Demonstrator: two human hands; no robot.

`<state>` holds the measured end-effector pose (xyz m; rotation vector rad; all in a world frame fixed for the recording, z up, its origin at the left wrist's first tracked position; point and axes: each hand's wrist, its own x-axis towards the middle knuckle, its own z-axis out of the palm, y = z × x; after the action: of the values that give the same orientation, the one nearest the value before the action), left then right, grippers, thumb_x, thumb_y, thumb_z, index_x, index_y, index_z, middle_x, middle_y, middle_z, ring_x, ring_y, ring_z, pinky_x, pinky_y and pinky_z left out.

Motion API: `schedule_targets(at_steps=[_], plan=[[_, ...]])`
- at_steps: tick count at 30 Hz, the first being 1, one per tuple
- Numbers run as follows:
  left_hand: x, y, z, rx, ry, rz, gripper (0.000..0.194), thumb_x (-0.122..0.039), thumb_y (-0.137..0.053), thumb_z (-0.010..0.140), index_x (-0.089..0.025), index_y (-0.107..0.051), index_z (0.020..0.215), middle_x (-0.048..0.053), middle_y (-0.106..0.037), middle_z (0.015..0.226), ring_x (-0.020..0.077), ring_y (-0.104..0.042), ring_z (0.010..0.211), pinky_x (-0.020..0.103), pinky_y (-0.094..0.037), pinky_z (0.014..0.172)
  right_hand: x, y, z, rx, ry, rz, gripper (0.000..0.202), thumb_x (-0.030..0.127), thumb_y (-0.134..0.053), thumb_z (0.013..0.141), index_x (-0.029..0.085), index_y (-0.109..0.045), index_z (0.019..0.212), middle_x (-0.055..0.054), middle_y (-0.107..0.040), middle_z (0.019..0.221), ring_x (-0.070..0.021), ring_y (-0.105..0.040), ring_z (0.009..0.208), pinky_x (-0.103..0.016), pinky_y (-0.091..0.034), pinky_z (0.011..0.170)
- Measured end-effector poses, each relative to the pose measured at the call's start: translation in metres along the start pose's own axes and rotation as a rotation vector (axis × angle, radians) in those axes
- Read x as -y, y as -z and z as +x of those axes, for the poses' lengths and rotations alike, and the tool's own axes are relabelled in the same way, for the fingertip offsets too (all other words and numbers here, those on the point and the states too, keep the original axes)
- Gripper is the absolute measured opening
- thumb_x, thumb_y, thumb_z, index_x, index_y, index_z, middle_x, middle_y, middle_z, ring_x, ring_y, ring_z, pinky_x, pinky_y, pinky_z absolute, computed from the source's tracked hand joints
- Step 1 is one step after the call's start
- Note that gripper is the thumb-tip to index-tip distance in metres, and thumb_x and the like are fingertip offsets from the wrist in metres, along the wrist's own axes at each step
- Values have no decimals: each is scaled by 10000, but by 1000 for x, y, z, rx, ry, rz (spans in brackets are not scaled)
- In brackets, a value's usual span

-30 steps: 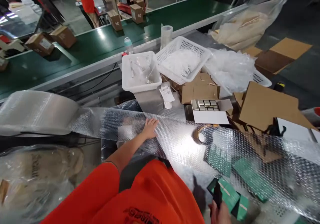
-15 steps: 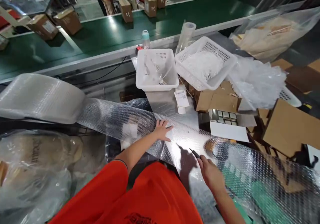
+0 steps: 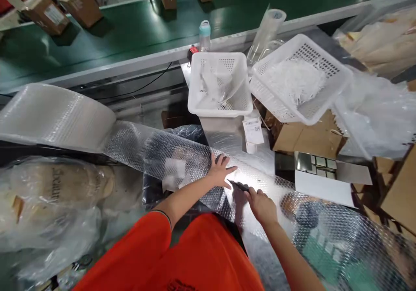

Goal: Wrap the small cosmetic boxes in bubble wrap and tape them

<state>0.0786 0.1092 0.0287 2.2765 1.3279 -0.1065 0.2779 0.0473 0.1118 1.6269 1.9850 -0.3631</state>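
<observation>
A long strip of bubble wrap (image 3: 156,148) runs from a big roll (image 3: 55,117) at the left, across the metal table, and off to the lower right. My left hand (image 3: 220,171) lies on the strip with its fingers spread, pressing it near the middle. In my right hand (image 3: 262,207) is a dark, thin-bladed knife (image 3: 239,185). Its tip points left and lies close to the fingers of my left hand, over the bubble wrap. Whether the blade touches the film I cannot tell.
Behind the strip stand two white plastic baskets (image 3: 221,59), with paper labels (image 3: 253,130) in front. A white box of small packs (image 3: 325,180) sits at the right among cardboard. Beyond runs a green conveyor (image 3: 136,35) with cartons (image 3: 81,7). Plastic-wrapped bags (image 3: 61,187) lie at the left.
My right hand has brought the knife left and up, close to my left hand. My left hand stays spread on the bubble wrap. The camera view has shifted and tilted down.
</observation>
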Motion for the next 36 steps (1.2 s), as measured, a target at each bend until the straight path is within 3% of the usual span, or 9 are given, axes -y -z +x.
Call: schedule_targets(at_steps=[9, 18, 29, 33, 36], plan=[[9, 1, -2, 35, -11, -47, 1005, -739, -725, 683, -433, -304, 1543, 95, -167, 1676, 500, 11, 1502, 839, 83, 1055, 21, 9, 22, 34, 45, -17, 406, 398, -272, 1054, 209, -580, 1240, -124, -697, 1019, -229, -712, 908, -280, -462, 683], [9, 2, 2, 97, -12, -56, 1033, -747, -722, 679, -430, -271, 1553, 99, -112, 1686, 516, 37, 1497, 844, 89, 1043, 17, 2, 30, 21, 74, 21, 368, 389, -306, 1050, 214, -595, 1194, -116, -696, 1001, -219, -713, 881, -279, -456, 680], [10, 8, 0, 96, -7, -69, 1048, -754, -733, 662, -434, -279, 1550, 86, -131, 1686, 518, 13, 1499, 825, 71, 1068, 12, -4, 30, 48, 96, 10, 391, 367, -309, 1048, 232, -575, 1301, -123, -698, 1043, -238, -712, 928, -295, -485, 711], [3, 9, -2, 108, 9, -47, 1081, -756, -743, 646, -411, -276, 1558, 92, -127, 1686, 514, 51, 1501, 819, 76, 1076, 14, -9, 31, 65, 84, 14, 411, 368, -315, 1046, 251, -538, 1371, -127, -697, 1072, -240, -712, 930, -305, -495, 724], [-11, 7, -7, 53, 35, -19, 1054, -707, -732, 706, -334, -270, 1577, 137, -109, 1683, 484, 36, 1515, 802, 47, 1105, 13, -13, 32, 55, 89, 13, 407, 369, -313, 1046, 243, -555, 1348, -130, -697, 1070, -248, -711, 935, -311, -494, 726]])
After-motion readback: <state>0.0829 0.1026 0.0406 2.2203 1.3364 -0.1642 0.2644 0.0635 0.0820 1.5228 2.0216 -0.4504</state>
